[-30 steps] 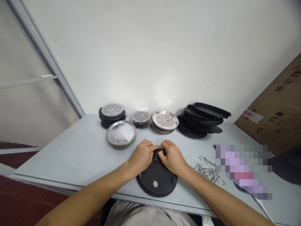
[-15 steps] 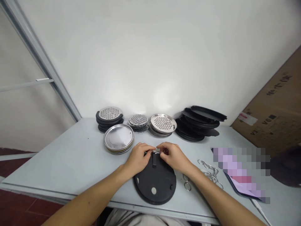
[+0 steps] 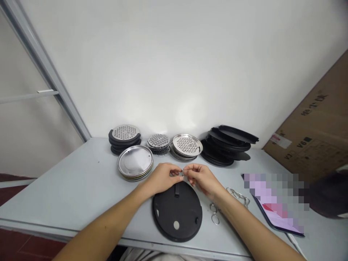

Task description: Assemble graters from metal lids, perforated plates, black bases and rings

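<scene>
A round black plastic disc (image 3: 179, 214) lies flat near the table's front edge, with a pale round spot and a short strap-like tab (image 3: 177, 190) at its far end. Just above that tab my two hands meet. My left hand (image 3: 164, 177) has thumb and forefinger curled close together. Fingertips pressed in a pinch, my right hand (image 3: 202, 177) touches the left fingertips. A tiny metallic glint shows between them, too small and covered to name. Beside my right forearm lie several loose metal rings (image 3: 215, 219) and a tangle of metal wire pieces (image 3: 239, 195).
Along the wall stand stacks of perforated grater discs (image 3: 187, 145), smaller grater discs (image 3: 158, 141), black-rimmed grater discs (image 3: 125, 134), plain metal lids (image 3: 135, 161) and black plastic discs (image 3: 231, 141). Right of my arm lie a phone (image 3: 277, 210) with a white cable and a cardboard box (image 3: 312, 134).
Both hands have lifted slightly off the disc's far end and drawn together, uncovering more of its tab. The view has shifted a little.
</scene>
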### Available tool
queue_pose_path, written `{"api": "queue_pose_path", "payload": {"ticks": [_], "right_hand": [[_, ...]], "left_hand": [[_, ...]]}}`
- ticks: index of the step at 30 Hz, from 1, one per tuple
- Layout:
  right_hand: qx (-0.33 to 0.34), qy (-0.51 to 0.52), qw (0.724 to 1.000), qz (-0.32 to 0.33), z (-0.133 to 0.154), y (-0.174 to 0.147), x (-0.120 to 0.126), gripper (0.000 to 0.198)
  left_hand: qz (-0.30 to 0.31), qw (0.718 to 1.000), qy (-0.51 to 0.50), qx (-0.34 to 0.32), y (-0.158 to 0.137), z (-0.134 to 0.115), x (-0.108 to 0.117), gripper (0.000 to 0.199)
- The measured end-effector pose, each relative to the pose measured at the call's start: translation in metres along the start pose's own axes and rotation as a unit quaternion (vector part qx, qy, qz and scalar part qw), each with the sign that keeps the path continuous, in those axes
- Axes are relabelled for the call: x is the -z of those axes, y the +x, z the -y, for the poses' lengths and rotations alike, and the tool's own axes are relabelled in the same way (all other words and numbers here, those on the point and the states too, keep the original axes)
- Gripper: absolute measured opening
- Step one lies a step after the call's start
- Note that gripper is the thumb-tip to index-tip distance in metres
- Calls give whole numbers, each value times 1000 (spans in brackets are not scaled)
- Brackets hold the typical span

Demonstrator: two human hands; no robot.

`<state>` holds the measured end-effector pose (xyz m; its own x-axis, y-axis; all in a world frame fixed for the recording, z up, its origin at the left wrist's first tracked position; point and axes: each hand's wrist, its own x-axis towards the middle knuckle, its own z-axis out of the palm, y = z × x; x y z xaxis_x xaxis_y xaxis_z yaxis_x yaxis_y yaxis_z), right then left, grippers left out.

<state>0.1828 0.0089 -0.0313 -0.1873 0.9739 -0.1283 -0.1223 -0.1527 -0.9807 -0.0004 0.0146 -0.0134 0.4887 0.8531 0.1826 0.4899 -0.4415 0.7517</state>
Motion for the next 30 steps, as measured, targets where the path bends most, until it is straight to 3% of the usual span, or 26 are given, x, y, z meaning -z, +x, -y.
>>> {"api": "queue_pose_path", "payload": {"ticks": [6, 11, 19, 24, 30], "right_hand": [[-4, 74, 997, 27, 7, -4, -2, 21], [26, 76, 996, 41, 8, -6, -5, 22], [71, 32, 997, -25, 7, -2, -1, 25], [15, 69, 997, 21, 2, 3, 1, 28], [-50, 160, 984, 69, 5, 1, -2, 34]], "left_hand": [[-28, 999, -23, -23, -6, 3, -11, 15], [-29, 997, -66, -18, -4, 0, -12, 19], [-51, 998, -9, -31, -8, -5, -8, 25], [-75, 994, -63, -42, -9, -9, -9, 31], [-87, 976, -199, -30, -9, -15, -5, 33]]}}
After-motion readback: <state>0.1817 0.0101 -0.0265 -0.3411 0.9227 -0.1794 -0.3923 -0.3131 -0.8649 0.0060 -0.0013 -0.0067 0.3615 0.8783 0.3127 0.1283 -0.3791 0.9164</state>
